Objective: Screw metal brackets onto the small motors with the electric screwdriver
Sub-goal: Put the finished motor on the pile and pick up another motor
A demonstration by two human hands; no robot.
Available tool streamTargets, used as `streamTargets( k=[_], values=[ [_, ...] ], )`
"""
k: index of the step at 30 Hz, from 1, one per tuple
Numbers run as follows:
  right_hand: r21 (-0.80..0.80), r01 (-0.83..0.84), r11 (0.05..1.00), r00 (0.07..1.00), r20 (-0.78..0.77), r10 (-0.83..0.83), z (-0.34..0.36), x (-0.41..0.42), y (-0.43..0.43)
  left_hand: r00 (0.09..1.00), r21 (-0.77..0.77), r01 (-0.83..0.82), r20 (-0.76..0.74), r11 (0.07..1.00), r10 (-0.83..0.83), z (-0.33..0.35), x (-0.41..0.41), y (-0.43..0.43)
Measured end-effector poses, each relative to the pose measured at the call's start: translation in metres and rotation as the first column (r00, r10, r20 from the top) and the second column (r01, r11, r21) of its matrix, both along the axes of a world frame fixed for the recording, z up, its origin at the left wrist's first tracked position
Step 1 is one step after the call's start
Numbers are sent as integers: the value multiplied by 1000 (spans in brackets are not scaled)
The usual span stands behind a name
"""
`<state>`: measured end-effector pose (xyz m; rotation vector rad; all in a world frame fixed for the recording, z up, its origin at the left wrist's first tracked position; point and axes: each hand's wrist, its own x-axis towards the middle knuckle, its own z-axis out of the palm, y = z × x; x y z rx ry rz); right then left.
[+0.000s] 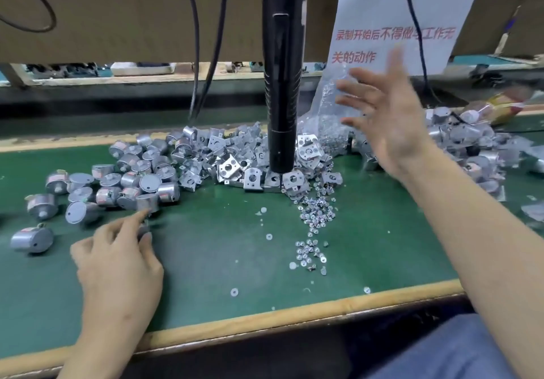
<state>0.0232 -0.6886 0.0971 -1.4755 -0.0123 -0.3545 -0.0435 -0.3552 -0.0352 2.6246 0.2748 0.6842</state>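
Observation:
A black electric screwdriver (282,84) hangs upright over the middle of the green mat (223,249), its tip just above a heap of metal brackets (232,160). Small grey round motors (129,178) lie piled to the left. Loose screws (316,210) and washers are scattered in front of the brackets. My left hand (117,263) rests on the mat at the pile's near edge, its forefinger and thumb pinching a small grey motor (143,229) that is blurred. My right hand (388,119) is raised in the air to the right of the screwdriver, fingers spread and holding nothing.
A clear plastic bag of screws (326,107) leans behind the brackets. More motors with brackets (471,146) are heaped at the right. A paper sign (397,19) and cables (206,54) hang from above. The bench's yellow front edge (265,316) runs close to me.

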Motion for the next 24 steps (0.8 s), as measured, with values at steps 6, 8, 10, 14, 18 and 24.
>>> streamTargets(
  k=[6,8,10,14,18,24],
  values=[
    [-248,-365,897,920,54,389,-2,-13,61,987,-91,157,50,983,-153,9,-9,-8],
    [-222,-389,894,906,86,415,3,-12,71,967,-84,254,22,963,-254,11,-10,-8],
    [-193,-438,878,880,111,463,8,-12,80,929,-51,368,-13,928,-369,13,-12,-9],
    [-225,-467,855,853,141,503,12,-11,102,866,-59,494,-49,867,-497,18,-16,-12],
    [-249,-431,867,863,166,476,12,-11,119,868,-70,490,-52,869,-494,20,-17,-12],
    [-42,-456,889,867,203,455,16,-7,121,869,-108,482,-71,870,-490,17,-20,-14]
  ],
)
